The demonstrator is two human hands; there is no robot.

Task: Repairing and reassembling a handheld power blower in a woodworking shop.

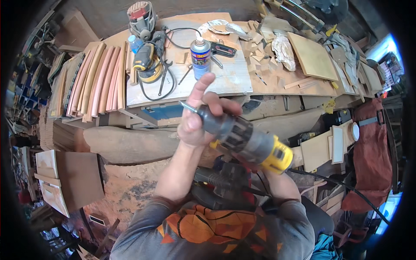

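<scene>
Nearest, the left hand [197, 117] was wrapped around the grey chuck of a yellow and black corded drill [247, 141], forefinger stretched upward, with a short bit [187, 106] jutting just past its knuckles. The right hand [260, 169] sat mostly hidden under the drill's body, seemingly gripping the handle, though its fingers could not be seen. Open room lay between drill and counter [234, 82] edge beyond. Farther off on the counter stood 1 spray can [200, 58], near a yellow sander [145, 65] with a coiled cord, beside curved wooden slats [97, 80] leaning at the left end.
</scene>
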